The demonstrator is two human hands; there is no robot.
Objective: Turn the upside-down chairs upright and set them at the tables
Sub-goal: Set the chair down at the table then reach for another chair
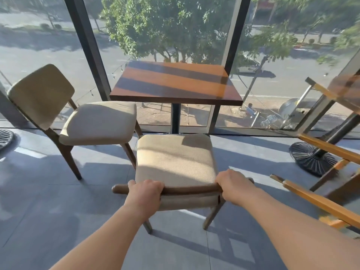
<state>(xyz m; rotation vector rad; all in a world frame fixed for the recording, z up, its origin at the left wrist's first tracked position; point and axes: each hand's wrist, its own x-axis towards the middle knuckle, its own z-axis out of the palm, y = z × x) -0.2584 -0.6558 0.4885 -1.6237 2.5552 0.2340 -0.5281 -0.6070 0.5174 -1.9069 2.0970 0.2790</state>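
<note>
A beige-cushioned wooden chair [175,158] stands upright in front of me, its seat facing a brown wooden table [175,82] on a black post. My left hand [145,193] grips the left part of the chair's top back rail. My right hand [232,185] grips the right part of the same rail. A second upright chair [81,117] of the same kind stands at the table's left side. At the right edge an upside-down chair [321,201] shows its orange-brown legs, resting on another table.
Floor-to-ceiling glass [175,36] with dark frames runs behind the table. A black round table base [311,158] sits on the grey floor at the right, and part of another base [4,136] shows at the far left.
</note>
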